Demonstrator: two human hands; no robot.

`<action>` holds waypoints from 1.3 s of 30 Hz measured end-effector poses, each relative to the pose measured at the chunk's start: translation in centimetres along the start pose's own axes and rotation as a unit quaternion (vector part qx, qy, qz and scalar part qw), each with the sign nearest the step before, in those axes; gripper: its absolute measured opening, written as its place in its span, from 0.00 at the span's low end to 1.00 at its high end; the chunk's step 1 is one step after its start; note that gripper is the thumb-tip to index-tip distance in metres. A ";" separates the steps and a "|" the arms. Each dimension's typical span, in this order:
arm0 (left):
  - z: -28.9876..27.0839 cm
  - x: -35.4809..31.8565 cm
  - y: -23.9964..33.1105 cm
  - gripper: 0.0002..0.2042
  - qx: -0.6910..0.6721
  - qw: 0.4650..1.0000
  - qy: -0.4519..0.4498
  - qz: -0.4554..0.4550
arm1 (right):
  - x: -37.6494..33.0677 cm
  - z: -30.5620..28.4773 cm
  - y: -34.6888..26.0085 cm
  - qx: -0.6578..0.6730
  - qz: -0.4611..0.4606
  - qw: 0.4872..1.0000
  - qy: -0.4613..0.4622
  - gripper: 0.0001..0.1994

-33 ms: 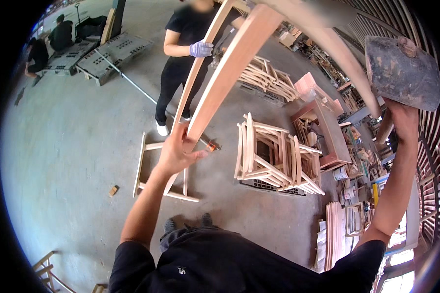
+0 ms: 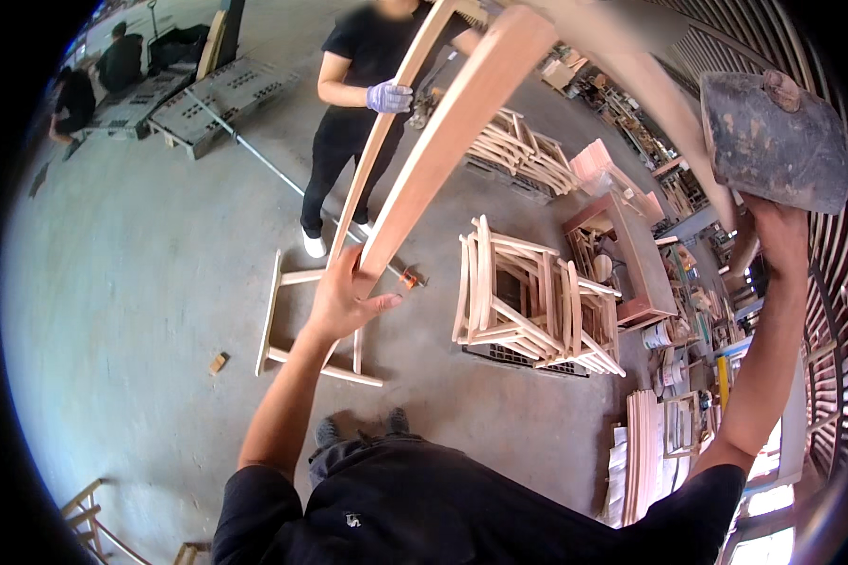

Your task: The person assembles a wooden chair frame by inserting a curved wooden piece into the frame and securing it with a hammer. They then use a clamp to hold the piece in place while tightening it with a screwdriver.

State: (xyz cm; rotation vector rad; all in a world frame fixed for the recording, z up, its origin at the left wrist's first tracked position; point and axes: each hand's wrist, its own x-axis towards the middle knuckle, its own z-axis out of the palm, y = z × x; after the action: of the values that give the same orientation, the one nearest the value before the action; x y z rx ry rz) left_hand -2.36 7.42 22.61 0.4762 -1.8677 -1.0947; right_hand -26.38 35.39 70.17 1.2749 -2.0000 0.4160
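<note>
My left hand (image 2: 337, 299) grips the lower end of a thick, pale wooden post (image 2: 452, 137), its thumb on the near side and some fingers hidden behind. The post belongs to a large wooden frame that rises close to my head. A curved wooden piece (image 2: 664, 104) of it sweeps toward the upper right, blurred. Raised at the right, my right hand (image 2: 777, 231) is closed round the handle of a mallet with a big, dark, scuffed head (image 2: 773, 141). Opposite me, a person's gloved hand (image 2: 388, 97) holds a thinner rail (image 2: 372, 155) of the frame.
Beyond my feet, a wooden frame (image 2: 271, 315) lies on the floor. Stacked chair-like frames (image 2: 509, 292) stand right of centre, with a reddish wooden cabinet (image 2: 631, 254) behind. A long metal bar clamp (image 2: 264, 155) runs behind the person. A small wood block (image 2: 218, 363) lies left.
Almost nothing differs. The wooden post and my left hand have shifted very slightly to the right; the mallet stays raised.
</note>
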 end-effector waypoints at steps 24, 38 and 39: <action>7.9 1.9 3.7 0.13 0.140 0.980 0.130 -0.062 | 3.7 3.0 22.7 0.122 0.123 0.980 -0.098 0.22; -7.6 0.6 -4.7 0.09 0.387 0.911 -0.139 -0.038 | -26.0 19.0 15.4 0.265 0.348 0.893 -0.104 0.25; -9.3 0.0 -7.0 0.09 0.393 0.907 -0.146 -0.022 | -28.7 21.6 12.0 0.271 0.374 0.881 -0.103 0.25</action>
State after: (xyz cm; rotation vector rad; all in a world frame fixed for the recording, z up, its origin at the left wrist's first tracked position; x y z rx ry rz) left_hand 4.74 -0.86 18.69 0.8405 -2.5566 -0.3970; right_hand -38.24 46.58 35.97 0.7935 -2.6357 1.3313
